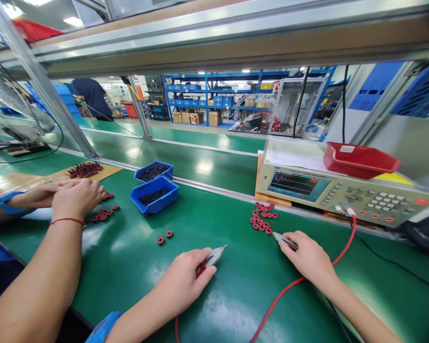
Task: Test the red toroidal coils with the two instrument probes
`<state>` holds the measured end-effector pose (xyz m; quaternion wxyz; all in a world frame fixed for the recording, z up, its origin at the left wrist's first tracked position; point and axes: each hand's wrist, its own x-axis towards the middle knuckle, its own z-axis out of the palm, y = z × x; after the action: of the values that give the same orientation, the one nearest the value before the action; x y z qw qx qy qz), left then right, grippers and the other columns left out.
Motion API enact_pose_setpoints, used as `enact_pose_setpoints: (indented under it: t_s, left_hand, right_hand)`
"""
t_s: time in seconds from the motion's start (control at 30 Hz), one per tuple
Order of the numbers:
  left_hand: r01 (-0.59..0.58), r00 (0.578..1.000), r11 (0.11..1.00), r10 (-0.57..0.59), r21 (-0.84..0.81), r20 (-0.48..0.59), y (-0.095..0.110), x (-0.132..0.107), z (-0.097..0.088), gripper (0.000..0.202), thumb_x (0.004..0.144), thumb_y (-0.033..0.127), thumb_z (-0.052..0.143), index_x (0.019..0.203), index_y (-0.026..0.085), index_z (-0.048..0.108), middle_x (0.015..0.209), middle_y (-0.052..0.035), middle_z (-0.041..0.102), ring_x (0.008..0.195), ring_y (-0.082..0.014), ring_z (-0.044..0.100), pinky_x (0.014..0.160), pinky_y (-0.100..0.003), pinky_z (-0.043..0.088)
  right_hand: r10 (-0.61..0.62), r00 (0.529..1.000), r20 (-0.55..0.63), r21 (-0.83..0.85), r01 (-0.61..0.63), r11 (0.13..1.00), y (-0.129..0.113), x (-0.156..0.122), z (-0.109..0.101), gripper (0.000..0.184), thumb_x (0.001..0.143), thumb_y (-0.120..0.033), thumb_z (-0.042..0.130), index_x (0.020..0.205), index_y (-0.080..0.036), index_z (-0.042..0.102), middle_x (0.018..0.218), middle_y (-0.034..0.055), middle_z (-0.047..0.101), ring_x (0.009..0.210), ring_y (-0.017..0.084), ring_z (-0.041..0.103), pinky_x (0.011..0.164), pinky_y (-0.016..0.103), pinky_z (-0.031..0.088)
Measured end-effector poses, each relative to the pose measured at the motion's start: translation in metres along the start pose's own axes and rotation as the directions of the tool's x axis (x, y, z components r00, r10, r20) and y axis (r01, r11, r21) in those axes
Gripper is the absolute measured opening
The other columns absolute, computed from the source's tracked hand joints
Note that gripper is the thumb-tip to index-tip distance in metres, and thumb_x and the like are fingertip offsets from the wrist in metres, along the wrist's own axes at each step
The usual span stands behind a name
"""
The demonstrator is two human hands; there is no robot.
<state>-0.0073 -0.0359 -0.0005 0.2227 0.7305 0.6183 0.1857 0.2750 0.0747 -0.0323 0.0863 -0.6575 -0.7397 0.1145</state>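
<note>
My left hand [187,278] is closed around a metal test clip [214,256] with a red grip. The clip's tip points right over the green mat, touching no part. My right hand [306,255] pinches a second metal test clip [279,237] with a black grip. Its tip is at the near edge of a cluster of small red-and-black toroid coils [260,220]; whether it grips one, I cannot tell. Two more toroid coils [165,237] lie on the mat, beyond my left hand. A red cable [289,286] runs from the bench tester [343,186] past my right wrist.
A co-worker's hands [71,195] are at the left, beside several toroid coils [103,215] and a cardboard sheet [109,171] bearing dark red parts. Two blue bins [157,202] hold black pieces. A red tray [361,159] sits on the tester. A metal-framed shelf [214,43] spans overhead.
</note>
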Motion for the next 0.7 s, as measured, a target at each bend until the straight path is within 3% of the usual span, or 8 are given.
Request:
enact_pose_setpoints:
  t_s: [0.13, 0.37, 0.7]
  left_hand:
    - [-0.082, 0.995, 0.996, 0.084, -0.033, 0.057, 0.017, 0.014, 0.005, 0.014, 0.084, 0.025, 0.043, 0.076, 0.019, 0.053, 0.067, 0.0010, 0.054, 0.062, -0.0142, 0.049, 0.056, -0.023, 0.034]
    - [-0.090, 0.995, 0.994, 0.093, -0.058, 0.044, 0.013, 0.015, 0.012, 0.012, 0.085, 0.024, 0.045, 0.088, 0.020, 0.056, 0.078, -0.0008, 0.059, 0.071, -0.0162, 0.052, 0.063, -0.025, 0.036]
    - [-0.020, 1.000, 0.996, 0.020, -0.084, 0.001, 0.004, 0.007, 0.011, 0.015, 0.088, 0.025, 0.045, 0.094, 0.020, 0.058, 0.081, -0.0007, 0.060, 0.072, -0.0160, 0.052, 0.066, -0.026, 0.037]
  right_hand:
    - [-0.129, 0.992, 0.000, 0.004, 0.129, 0.992, -0.019, -0.003, 0.005, 0.027, 0.084, -0.040, 0.039, 0.094, -0.029, 0.062, 0.092, -0.0007, 0.057, 0.076, 0.017, 0.059, 0.054, 0.025, 0.035]
    - [-0.290, 0.956, 0.041, 0.055, 0.288, 0.956, -0.051, -0.027, 0.012, 0.027, 0.086, -0.037, 0.038, 0.094, -0.029, 0.062, 0.090, 0.0006, 0.058, 0.075, 0.017, 0.060, 0.056, 0.026, 0.036]
    - [-0.339, 0.936, 0.096, 0.077, 0.333, 0.940, -0.060, -0.034, 0.015, 0.025, 0.085, -0.034, 0.037, 0.094, -0.028, 0.060, 0.088, -0.0002, 0.057, 0.074, 0.017, 0.059, 0.058, 0.028, 0.038]
